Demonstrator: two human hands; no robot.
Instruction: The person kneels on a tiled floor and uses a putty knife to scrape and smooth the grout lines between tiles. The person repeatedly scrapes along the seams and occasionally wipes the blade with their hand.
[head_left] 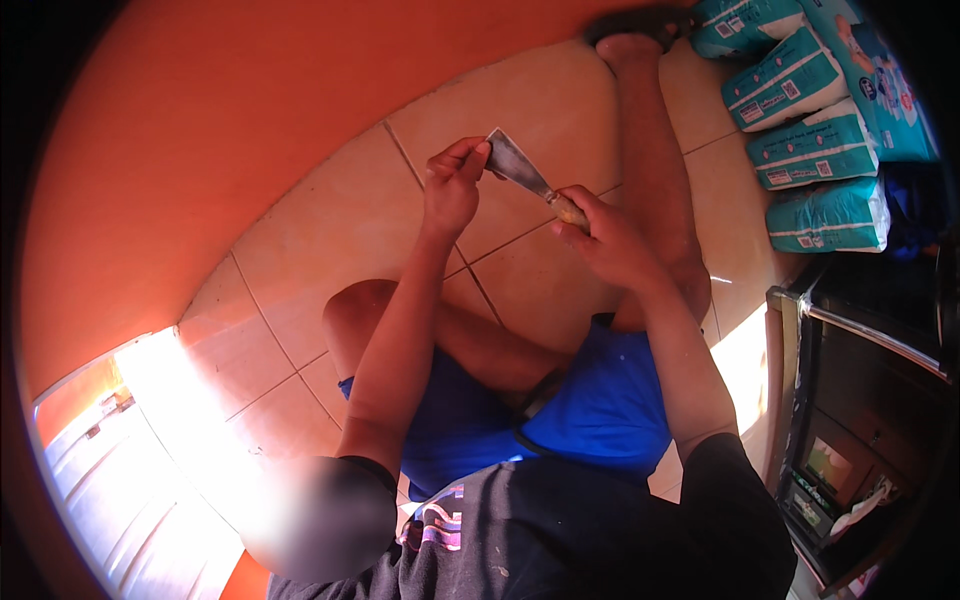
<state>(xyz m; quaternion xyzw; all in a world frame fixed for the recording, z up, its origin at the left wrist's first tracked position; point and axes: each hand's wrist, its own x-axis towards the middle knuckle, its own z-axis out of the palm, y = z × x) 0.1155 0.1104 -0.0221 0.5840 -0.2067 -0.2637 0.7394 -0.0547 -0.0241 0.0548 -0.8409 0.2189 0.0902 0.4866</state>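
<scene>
A putty knife (519, 165) with a flat grey metal blade and a worn wooden handle is held up between my hands, above the tiled floor. My right hand (607, 236) is closed around its handle. The blade slants up and to the left, widening toward its far edge. At that wide end my left hand (456, 185) pinches a blade corner between thumb and fingers. Whether anything else sits between those fingertips is too small to make out.
An orange wall (200, 130) curves along the left and far side. Several teal-and-white packages (810, 150) are stacked at the far right. A dark cabinet (870, 360) with a metal edge stands at the right. My legs (650, 150) rest on beige tiles (540, 100); bright light falls at the lower left.
</scene>
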